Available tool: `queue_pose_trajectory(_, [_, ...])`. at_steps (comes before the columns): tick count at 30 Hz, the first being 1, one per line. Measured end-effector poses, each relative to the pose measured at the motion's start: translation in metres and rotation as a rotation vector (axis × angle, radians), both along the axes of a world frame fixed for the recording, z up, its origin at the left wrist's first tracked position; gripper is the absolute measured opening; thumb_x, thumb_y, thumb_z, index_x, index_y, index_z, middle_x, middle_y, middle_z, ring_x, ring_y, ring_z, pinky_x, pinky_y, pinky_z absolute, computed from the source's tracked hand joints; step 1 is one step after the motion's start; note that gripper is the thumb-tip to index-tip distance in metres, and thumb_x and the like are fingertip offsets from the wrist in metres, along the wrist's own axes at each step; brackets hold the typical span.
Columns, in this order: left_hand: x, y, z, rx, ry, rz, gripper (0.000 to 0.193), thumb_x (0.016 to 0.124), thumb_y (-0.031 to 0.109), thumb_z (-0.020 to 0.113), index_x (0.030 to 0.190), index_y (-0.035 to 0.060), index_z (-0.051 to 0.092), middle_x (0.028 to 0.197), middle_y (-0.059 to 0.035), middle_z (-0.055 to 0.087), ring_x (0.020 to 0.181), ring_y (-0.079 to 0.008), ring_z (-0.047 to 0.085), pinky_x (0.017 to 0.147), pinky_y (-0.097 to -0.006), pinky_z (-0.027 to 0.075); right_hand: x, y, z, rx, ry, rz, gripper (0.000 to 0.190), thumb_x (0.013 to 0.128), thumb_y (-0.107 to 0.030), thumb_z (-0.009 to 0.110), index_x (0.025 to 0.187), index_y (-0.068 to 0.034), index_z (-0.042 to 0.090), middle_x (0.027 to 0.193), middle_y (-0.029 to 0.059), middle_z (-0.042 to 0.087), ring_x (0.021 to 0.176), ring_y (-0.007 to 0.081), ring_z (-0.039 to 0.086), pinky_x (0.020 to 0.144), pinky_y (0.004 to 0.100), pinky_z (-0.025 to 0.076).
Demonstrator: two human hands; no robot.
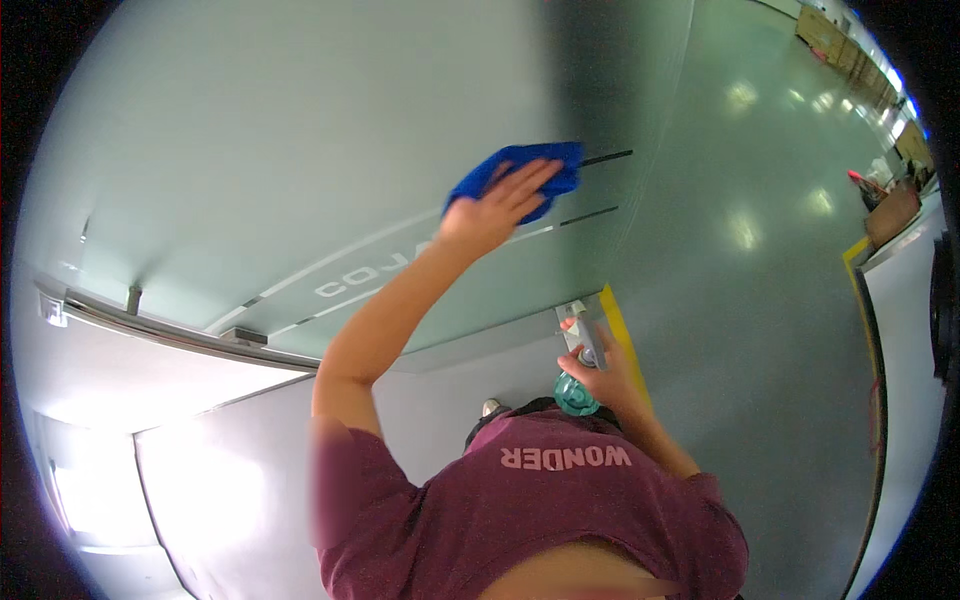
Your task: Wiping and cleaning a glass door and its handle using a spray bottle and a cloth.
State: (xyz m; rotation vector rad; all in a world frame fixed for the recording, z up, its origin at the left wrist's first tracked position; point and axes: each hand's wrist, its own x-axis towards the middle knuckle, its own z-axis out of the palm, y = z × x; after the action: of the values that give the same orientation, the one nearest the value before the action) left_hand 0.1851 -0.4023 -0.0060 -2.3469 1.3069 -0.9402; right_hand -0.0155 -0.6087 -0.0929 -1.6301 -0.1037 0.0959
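Note:
My left hand [491,206] lies with fingers spread over a blue cloth [564,154], pressing it against a large glass panel [300,127]. The forearm crosses the panel's printed band of lettering [341,283] and covers part of it. Close to my waist, my right hand [600,371] grips a spray bottle [574,397] around its neck and trigger. That bottle has a translucent teal body and a grey and white spray head. Its nozzle end points towards the glass.
A curved metal rail [180,337] is mounted on the panel at left. Yellow tape [621,326] edges the grey floor strip below the glass. Across the green glossy floor [720,315], a white-topped surface [904,330] and cardboard boxes [847,56] stand at right.

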Motion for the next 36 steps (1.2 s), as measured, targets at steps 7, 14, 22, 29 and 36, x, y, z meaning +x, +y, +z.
queue_pose_trajectory(7, [-0.052,0.179,0.026,-0.434,-0.39,0.495,0.037,0.066,0.022,0.074,0.103,0.0246,0.069,0.143,-0.0018,0.048,0.136,-0.0258,0.038,0.112,-0.0562,0.016,0.013,0.04,-0.002,-0.095,-0.045,0.268,0.052,0.079,-0.016,0.071,0.127,-0.007,0.053,0.114,0.0113,0.064,0.084,0.0222,0.068,0.078,0.0368,0.052])
queue_pose_trajectory(14, [-0.041,0.2,0.084,-1.151,-0.606,0.61,0.069,0.085,0.03,0.054,0.146,0.0041,0.035,0.152,-0.012,0.034,0.145,-0.0402,0.01,0.112,-0.0627,0.001,0.008,0.061,0.0,-0.193,-0.133,0.33,0.054,0.079,-0.021,0.072,0.128,-0.008,0.052,0.117,0.0162,0.062,0.099,0.0369,0.064,0.081,0.0432,0.051])
queue_pose_trajectory(22, [-0.004,0.05,0.107,-0.973,-0.569,0.431,0.058,0.078,0.022,0.061,0.135,0.0118,0.053,0.151,-0.0209,0.033,0.142,-0.0451,0.018,0.108,-0.0691,0.001,-0.004,0.047,-0.005,-0.286,-0.159,0.169,0.052,0.081,-0.015,0.07,0.13,-0.009,0.051,0.115,0.0091,0.062,0.083,0.0199,0.065,0.079,0.0357,0.051])
queue_pose_trajectory(29, [0.035,-0.088,0.119,-0.766,-0.52,0.196,0.049,0.073,0.026,0.062,0.121,0.0176,0.063,0.153,-0.016,0.032,0.143,-0.0361,0.025,0.11,-0.0668,-0.001,-0.017,0.025,-0.01,-0.209,-0.155,0.063,0.06,0.082,-0.025,0.071,0.134,-0.011,0.046,0.114,0.0185,0.062,0.094,0.0338,0.065,0.079,0.0429,0.052])
queue_pose_trajectory(36, [0.052,-0.173,0.089,-0.284,-0.309,0.005,0.042,0.082,0.021,0.053,0.123,0.0171,0.061,0.157,-0.0116,0.025,0.144,-0.0289,0.025,0.114,-0.0549,0.018,-0.03,0.008,-0.006,-0.208,-0.135,-0.095,0.055,0.082,-0.017,0.071,0.132,-0.013,0.048,0.102,0.0116,0.062,0.083,0.0226,0.066,0.075,0.0354,0.052])
